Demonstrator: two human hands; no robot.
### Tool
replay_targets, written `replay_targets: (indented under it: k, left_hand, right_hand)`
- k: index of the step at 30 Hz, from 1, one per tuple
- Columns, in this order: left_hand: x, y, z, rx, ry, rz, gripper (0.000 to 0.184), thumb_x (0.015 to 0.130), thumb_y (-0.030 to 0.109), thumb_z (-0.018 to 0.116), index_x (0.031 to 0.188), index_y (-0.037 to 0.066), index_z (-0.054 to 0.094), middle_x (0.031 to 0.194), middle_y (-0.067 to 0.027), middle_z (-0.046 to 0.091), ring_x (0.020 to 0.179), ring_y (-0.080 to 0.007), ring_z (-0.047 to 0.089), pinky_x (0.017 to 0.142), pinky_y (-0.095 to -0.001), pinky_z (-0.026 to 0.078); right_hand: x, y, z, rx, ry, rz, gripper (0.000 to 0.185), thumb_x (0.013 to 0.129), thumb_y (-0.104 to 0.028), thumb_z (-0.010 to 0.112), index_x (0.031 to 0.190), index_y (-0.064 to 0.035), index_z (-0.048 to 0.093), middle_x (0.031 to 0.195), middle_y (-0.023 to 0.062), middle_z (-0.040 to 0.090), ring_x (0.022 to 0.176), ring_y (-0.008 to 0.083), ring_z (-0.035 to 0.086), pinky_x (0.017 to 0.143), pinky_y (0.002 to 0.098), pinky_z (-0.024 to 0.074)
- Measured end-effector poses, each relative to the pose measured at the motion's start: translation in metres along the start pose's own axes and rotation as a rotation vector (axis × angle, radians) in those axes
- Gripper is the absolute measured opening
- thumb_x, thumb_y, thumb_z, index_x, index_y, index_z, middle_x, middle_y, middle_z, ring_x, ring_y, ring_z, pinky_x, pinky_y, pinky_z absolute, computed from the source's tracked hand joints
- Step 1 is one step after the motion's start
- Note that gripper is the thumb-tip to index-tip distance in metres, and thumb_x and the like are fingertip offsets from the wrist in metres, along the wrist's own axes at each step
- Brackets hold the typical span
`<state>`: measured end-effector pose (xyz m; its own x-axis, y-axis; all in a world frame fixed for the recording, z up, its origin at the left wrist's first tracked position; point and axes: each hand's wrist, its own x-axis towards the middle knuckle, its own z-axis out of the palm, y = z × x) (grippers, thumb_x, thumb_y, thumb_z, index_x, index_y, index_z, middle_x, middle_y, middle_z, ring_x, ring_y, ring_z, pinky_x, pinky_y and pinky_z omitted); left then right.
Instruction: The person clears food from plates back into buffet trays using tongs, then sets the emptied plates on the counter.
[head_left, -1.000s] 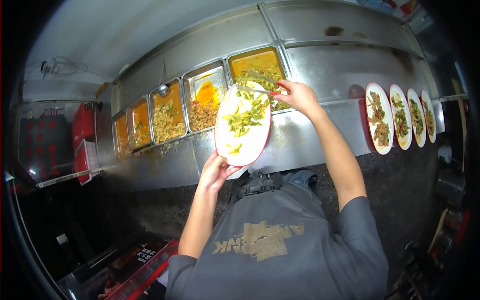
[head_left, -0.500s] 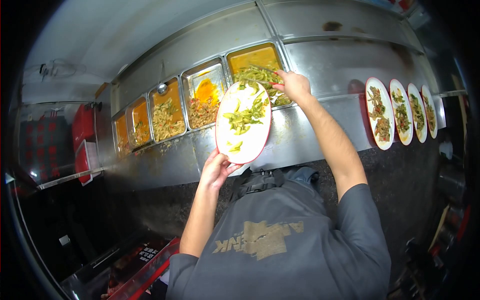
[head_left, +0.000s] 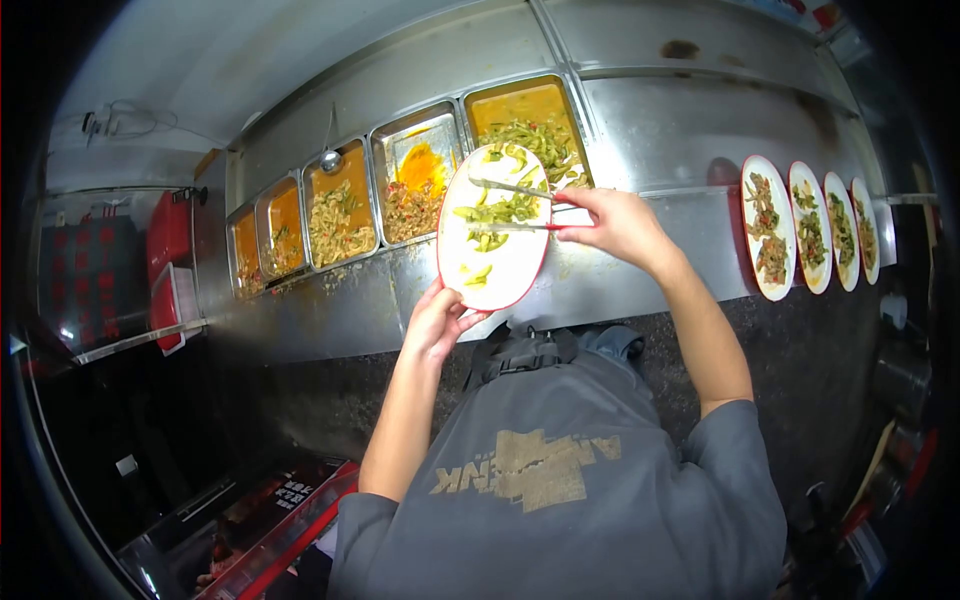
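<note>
Clock positions are read from the centre of the oval plate (head_left: 512, 272). From 9 to 10 o'clock, three pans (head_left: 371, 200) of food in orange sauce stand side by side on the steel counter (head_left: 330, 330); a strip flecked with scraps separates them from its front edge. A ladle (head_left: 330, 160) has its bowl at the third pan's far end. At 10 to 11 o'clock, a fourth pan (head_left: 390, 147) shows bare metal at its far left corner.

At 7 o'clock, the left hand (head_left: 437, 320) pinches the plate's red rim, thumb above. The plate is held up at the centre of the view, overlapping the near ends of the fourth pan and of a fifth pan (head_left: 574, 125) at 12 to 1 o'clock. Green vegetable strips (head_left: 515, 208) cover its middle and far end, leaving the lower right bare.

Tongs (head_left: 530, 228), arms spread, reach over the food from 3 o'clock; contact cannot be told. The right hand (head_left: 620, 230) has its grip closed on their red handles. Beyond it lies open steel, then four filled plates (head_left: 786, 215) side by side, near ends appearing to overhang the counter's front edge.
</note>
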<state>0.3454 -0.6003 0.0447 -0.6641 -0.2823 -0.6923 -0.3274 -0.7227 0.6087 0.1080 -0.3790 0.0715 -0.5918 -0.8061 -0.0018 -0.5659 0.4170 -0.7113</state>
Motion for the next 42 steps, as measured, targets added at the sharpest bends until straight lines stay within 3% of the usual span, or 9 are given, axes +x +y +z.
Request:
replay_targets:
  k: [4,9,13,16,22,23,30,42]
  left_hand:
    - [0.001,0.006,0.005,0.035,-0.012,0.0,0.054,0.087,-0.003,0.049,0.14,0.002,0.041,0.124,-0.0168,0.061,0.099,-0.0257,0.069,0.08,-0.0428,0.063]
    - [0.002,0.005,0.007,0.038,-0.011,0.01,0.054,0.088,-0.003,0.049,0.141,0.003,0.04,0.126,-0.0168,0.061,0.103,-0.0265,0.068,0.082,-0.0432,0.063]
    - [0.0,0.003,0.008,0.016,-0.01,0.027,0.053,0.088,-0.003,0.049,0.14,0.003,0.04,0.127,-0.0173,0.06,0.104,-0.0268,0.068,0.083,-0.0436,0.062]
    - [0.001,0.002,0.005,-0.002,-0.017,0.033,0.053,0.087,-0.003,0.048,0.14,0.003,0.04,0.126,-0.0173,0.06,0.102,-0.0264,0.068,0.082,-0.0431,0.062]
    - [-0.003,0.002,0.005,-0.017,-0.008,0.037,0.054,0.087,-0.003,0.048,0.139,0.002,0.04,0.124,-0.0177,0.061,0.097,-0.0253,0.069,0.079,-0.0416,0.063]
    - [-0.003,0.001,0.004,-0.026,-0.01,0.037,0.054,0.087,-0.003,0.048,0.139,0.002,0.04,0.124,-0.0178,0.061,0.096,-0.0252,0.069,0.079,-0.0414,0.063]
    - [0.0,-0.002,0.003,0.001,-0.007,0.059,0.052,0.087,-0.003,0.049,0.138,0.001,0.041,0.122,-0.0181,0.062,0.097,-0.0256,0.069,0.077,-0.0409,0.064]
    - [-0.001,0.003,0.006,0.012,0.032,0.047,0.053,0.088,-0.004,0.047,0.14,0.0,0.039,0.124,-0.0185,0.062,0.099,-0.0257,0.069,0.077,-0.0408,0.064]
  right_hand:
    - [-0.018,-0.009,0.01,-0.286,0.011,-0.063,0.054,0.077,-0.04,0.079,0.124,-0.0179,0.065,0.095,0.0109,0.07,0.083,0.0298,0.068,0.073,0.0404,0.0551]
    - [-0.006,0.009,0.019,-0.361,0.085,0.007,0.052,0.078,-0.041,0.077,0.123,-0.0189,0.063,0.09,0.0094,0.068,0.082,0.0308,0.068,0.07,0.0425,0.0547]
    - [0.013,0.023,0.014,-0.38,0.098,0.039,0.052,0.078,-0.04,0.077,0.124,-0.0196,0.063,0.089,0.0099,0.067,0.08,0.0316,0.067,0.069,0.0425,0.0544]
    - [0.023,0.029,0.012,-0.43,0.115,0.036,0.053,0.077,-0.047,0.075,0.119,-0.0175,0.063,0.087,0.0075,0.067,0.079,0.0267,0.069,0.067,0.04,0.0558]
    - [0.029,0.031,-0.005,-0.31,0.144,0.115,0.049,0.079,-0.041,0.076,0.123,-0.0188,0.066,0.1,0.0111,0.071,0.086,0.0314,0.068,0.075,0.0421,0.0547]
    - [0.025,0.022,-0.017,-0.229,0.06,0.195,0.048,0.078,-0.039,0.077,0.12,-0.0179,0.069,0.103,0.0116,0.072,0.09,0.0318,0.069,0.079,0.0419,0.0543]
    - [0.011,0.014,-0.032,-0.485,-0.142,0.121,0.048,0.075,-0.037,0.08,0.118,-0.0173,0.069,0.092,0.0136,0.071,0.086,0.0318,0.069,0.075,0.0432,0.0538]
    - [0.054,0.058,-0.025,-0.57,0.055,0.031,0.05,0.077,-0.042,0.076,0.121,-0.021,0.066,0.089,0.0099,0.067,0.082,0.0301,0.068,0.071,0.0415,0.0538]
